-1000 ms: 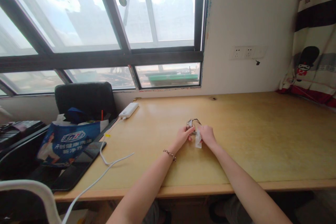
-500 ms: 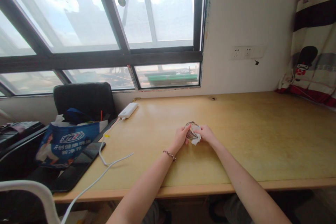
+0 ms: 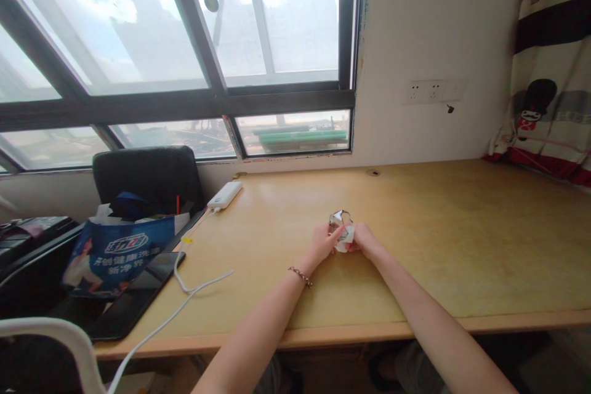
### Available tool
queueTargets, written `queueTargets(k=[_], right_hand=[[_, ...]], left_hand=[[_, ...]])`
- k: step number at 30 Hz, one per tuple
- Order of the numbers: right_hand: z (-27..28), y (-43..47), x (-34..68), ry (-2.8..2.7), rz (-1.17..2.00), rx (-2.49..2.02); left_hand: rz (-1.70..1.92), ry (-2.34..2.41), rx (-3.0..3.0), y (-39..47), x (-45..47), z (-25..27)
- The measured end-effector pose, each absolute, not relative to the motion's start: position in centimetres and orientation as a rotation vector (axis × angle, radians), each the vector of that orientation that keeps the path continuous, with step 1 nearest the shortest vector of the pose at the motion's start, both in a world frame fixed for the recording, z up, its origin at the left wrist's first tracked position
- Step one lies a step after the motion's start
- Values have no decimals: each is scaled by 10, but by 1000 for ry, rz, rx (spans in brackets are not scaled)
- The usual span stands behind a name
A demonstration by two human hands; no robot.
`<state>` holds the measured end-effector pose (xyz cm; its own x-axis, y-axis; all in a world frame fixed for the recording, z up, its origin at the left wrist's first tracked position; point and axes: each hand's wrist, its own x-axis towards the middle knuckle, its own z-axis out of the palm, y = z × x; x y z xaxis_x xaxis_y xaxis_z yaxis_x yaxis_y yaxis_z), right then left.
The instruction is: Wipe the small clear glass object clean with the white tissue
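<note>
Both hands meet over the middle of the table. My left hand (image 3: pixel 324 241) is closed with its thumb on top, gripping a small thin dark-framed item (image 3: pixel 347 214) with a curved outline; it may be eyeglasses, but its kind is not clear. A crumpled white tissue (image 3: pixel 348 234) lies against the item, between the hands. My right hand (image 3: pixel 364 240) pinches the tissue from the right side, and its fingertips are partly hidden. A beaded bracelet (image 3: pixel 300 276) circles the left wrist.
On the wooden table (image 3: pixel 443 240), a white power bank (image 3: pixel 225 195) sits at the back left with a white cable (image 3: pixel 196 288) running forward. A black tablet-like panel (image 3: pixel 133 301) and a blue bag (image 3: pixel 122 258) are at the left, beside a black chair (image 3: pixel 148 175).
The dark-framed item has turned in the fingers, and more white tissue shows on top of it. My left thumb has shifted down and right across it. Both arms stay nearly in place.
</note>
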<state>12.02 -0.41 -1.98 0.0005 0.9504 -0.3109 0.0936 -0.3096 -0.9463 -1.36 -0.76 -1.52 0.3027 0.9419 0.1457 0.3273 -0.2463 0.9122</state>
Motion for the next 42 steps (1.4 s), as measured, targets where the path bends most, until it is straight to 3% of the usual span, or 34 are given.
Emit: queueTargets(k=[9,14,19,21,23,29,36,42], right_hand=[[-20,-7,118,-1192,1426,-1487],[-14,-5,121,-1443,998,-1705],[-8,-6,126,-1720,271,-1693],[-7,-7,128,-1728,181,-1668],[-8,-4,129,-1706,238,-1654],[-24,7,130,-1580,1015,-1621],[-21,2,124,-1450,925,-1596],[-14,-9,118,-1174,1161,-1575]], left_hand=[[988,1201,1853,-5,-13,-16],[926,1255,1723,-1,-14,-22],[848,1198,1531,2,-16,-19],[830,1163,1493,1,-17,-14],[823,1147,1477,-1,-17,-9],[822,1129,1407,-1,-16,-11],[879,996,1491,1,-19,-19],[994,989,1607,-5,-13,-15]])
